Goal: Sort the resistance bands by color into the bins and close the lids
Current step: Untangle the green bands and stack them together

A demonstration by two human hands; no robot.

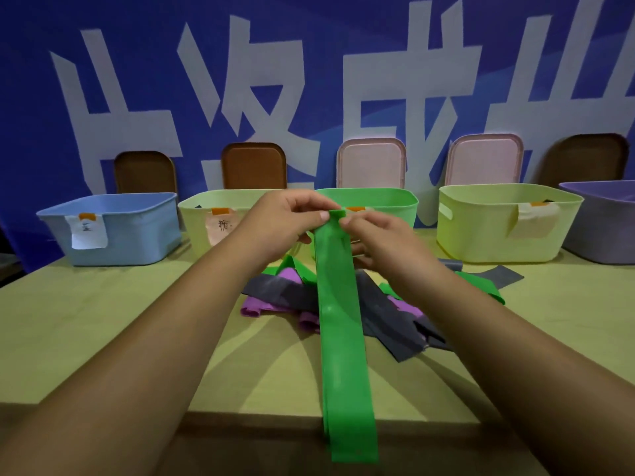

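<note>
Above the table [103, 338], a green band [338, 321] was pinched at its top edge by the left hand [292, 221] and right hand [374, 235], apparently to be folded for the green bin [388, 201] behind; its tail was draped over the near edge.

The only view comes from a wide-angle camera on the person's head, facing forward and down across the table [103, 321]. Both forearms enter from the lower corners and meet at the centre of the frame, where the left hand [285, 218] and right hand [378, 235] sit close to the lens. The green band [340, 321] they pinch runs down nearly to the bottom edge. The table's near edge crosses the lower part of the frame. Farther off, a row of bins [144, 235] spans the middle, and a blue banner [34, 97] fills the upper half.
</note>
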